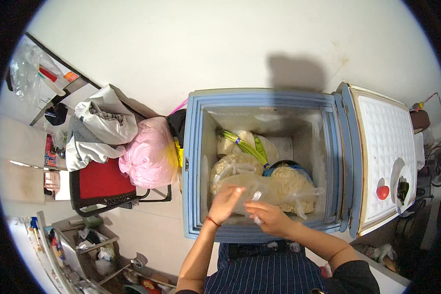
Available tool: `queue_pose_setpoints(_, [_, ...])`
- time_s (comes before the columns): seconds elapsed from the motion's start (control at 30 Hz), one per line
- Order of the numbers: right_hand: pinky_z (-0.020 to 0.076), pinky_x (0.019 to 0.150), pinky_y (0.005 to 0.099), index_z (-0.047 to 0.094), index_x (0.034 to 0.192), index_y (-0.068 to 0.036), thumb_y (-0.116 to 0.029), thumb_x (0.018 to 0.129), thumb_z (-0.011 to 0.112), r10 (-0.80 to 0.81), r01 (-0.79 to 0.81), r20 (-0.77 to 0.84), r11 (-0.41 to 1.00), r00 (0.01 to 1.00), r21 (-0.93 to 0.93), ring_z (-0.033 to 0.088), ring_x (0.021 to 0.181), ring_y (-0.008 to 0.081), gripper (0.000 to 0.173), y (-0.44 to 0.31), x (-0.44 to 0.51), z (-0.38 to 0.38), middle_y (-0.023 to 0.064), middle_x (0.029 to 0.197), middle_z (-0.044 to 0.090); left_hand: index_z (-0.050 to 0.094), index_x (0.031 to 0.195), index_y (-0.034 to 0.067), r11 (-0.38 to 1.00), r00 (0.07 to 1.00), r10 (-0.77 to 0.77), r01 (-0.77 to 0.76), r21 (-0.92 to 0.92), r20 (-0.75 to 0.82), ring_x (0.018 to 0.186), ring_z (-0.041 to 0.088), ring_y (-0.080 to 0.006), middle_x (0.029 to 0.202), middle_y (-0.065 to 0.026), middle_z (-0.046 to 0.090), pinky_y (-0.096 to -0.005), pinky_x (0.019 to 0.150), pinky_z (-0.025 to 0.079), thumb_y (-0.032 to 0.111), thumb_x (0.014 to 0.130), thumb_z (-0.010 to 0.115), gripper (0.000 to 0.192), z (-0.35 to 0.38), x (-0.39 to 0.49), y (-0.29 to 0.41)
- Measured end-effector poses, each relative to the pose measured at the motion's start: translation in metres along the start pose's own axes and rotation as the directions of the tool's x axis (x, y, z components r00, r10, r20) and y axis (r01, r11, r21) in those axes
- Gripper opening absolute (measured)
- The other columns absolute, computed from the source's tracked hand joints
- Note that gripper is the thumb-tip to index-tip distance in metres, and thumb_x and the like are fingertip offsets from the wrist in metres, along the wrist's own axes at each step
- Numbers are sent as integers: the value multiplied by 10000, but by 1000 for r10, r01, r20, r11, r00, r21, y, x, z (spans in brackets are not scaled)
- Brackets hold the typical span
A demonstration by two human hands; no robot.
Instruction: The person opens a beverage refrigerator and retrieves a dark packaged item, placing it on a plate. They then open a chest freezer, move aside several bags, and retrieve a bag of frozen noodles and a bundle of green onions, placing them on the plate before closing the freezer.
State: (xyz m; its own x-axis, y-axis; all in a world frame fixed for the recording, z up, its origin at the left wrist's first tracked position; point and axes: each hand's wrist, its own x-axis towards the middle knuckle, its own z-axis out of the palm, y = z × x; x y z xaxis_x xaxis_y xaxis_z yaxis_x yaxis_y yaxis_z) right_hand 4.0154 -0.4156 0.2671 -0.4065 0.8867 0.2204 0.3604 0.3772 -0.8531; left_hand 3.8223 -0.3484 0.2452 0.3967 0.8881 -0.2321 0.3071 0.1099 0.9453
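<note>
Both hands are over an open chest freezer (262, 237) with a blue rim. My right hand (268, 218) pinches the twisted end of a clear plastic bag (255, 185). My left hand (224, 205), with a red cord at the wrist, is against the bag's left side; its fingertips are hidden and blurred, so its grip is unclear. Inside lie a bag of pale, noodle-like food (292, 183) at the right and a similar filled bag (229, 167) at the left. Behind them are a banded bunch of green stalks (244, 147) and a green pod-like vegetable (260, 147).
On the freezer's raised white lid (380, 121), folded over at the right, sit a tomato (382, 192) and a white plate (398, 205) of dark leaves. At left, a red-seated chair (99, 180) stands near a stuffed pink bag (150, 154). A cluttered shelf unit (73, 239) is at lower left.
</note>
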Motion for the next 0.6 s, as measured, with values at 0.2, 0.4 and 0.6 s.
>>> queue_pose_setpoints(0.2, [490, 848, 409, 629, 993, -28, -105, 887, 552, -64, 69, -150, 997, 987, 34, 611, 969, 329, 152, 10, 12, 7, 159, 1048, 627, 668, 956, 35, 752, 983, -143, 185, -633, 117, 911, 593, -186, 1044, -74, 633, -287, 834, 461, 215, 952, 541, 220, 20, 9, -14])
queue_pose_setpoints(0.4, [449, 646, 428, 622, 855, -6, -201, 947, 478, 591, -640, -255, 740, 765, -206, 615, 734, 315, 259, 107, -80, 0, 120, 766, 640, 574, 769, 56, 213, 891, -443, -4, -977, -100, 772, 560, -197, 791, -77, 612, -343, 776, 451, 276, 961, 527, 295, 2, -16, -140])
queue_pose_setpoints(0.6, [437, 694, 299, 668, 988, -23, -264, 977, 482, 744, -575, 34, 486, 668, 658, 543, 692, 147, 304, 96, -72, -8, 23, 760, 606, 518, 733, 111, 570, 921, -301, -35, -821, -248, 782, 550, -182, 754, -60, 584, -339, 813, 432, 320, 981, 490, 326, -8, -14, -76])
